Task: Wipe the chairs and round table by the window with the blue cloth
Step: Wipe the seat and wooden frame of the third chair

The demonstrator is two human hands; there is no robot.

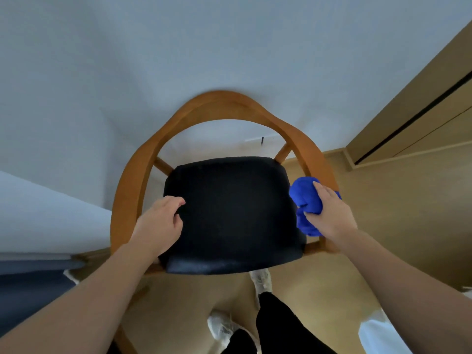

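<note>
Nearest to us, our legs in black trousers (281, 323) and two pale shoes (221, 328) stand on the light wooden floor (396, 226), the right foot just in front of the chair's near edge. Both bare forearms reach forward from the lower corners.

Our left hand (159, 226) lies over the near left part of the black seat (235, 213), at its left edge. Its fingers are loosely curled with the thumb pointing right across the cushion, and nothing shows inside them. We cannot tell whether the hand presses on the seat or only hangs above it.

Our right hand (329, 213) grips the blue cloth (305, 198), fingers and thumb wrapped round it so that it bunches into a thick wad. The cloth sits at the right side of the seat, against the inner face of the right armrest (316, 159), and it bulges out on the left of the hand and below it.

The chair (224, 106) faces us: one curved band of orange-brown wood sweeps from the left arm round the back to the right arm, with short spindles joining it to the seat at the far corners.

To the left, a white padded surface (38, 213) sits above a dark grey-blue band. On the right, tan wooden panels (421, 98) with a dark slot run away at an angle. Beyond the chair rises a plain pale wall (178, 47).
</note>
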